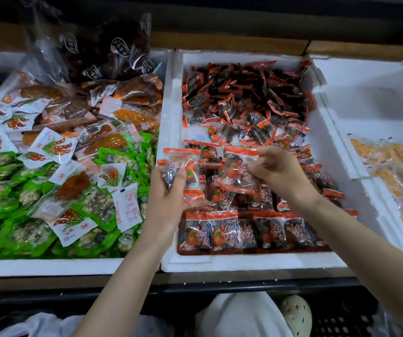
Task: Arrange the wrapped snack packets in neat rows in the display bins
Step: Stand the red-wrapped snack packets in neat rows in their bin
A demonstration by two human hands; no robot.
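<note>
Currently listed, middle bin (244, 263): white foam, stocked with dark snack packets edged in red. Front row (244, 232): packets set side by side along the near wall, labels turned up. Back heap (244, 93): packets left loose and jumbled toward the far wall. Left hand (168, 190): held over the bin's left wall, fingers and thumb curled round one packet (179, 166) (more may be tucked beneath it; the count cannot be told). Right hand (280, 173): held above the middle of the bin, fingertips pinched on a second packet (238, 166) at its upper right edge, which hangs just beside the first. Left bin (49, 267): filled with mixed green, white and orange packets, unsorted. Right bin (365, 76): yellow packets (395, 171) laid toward its front, cut off by the frame edge.
</note>
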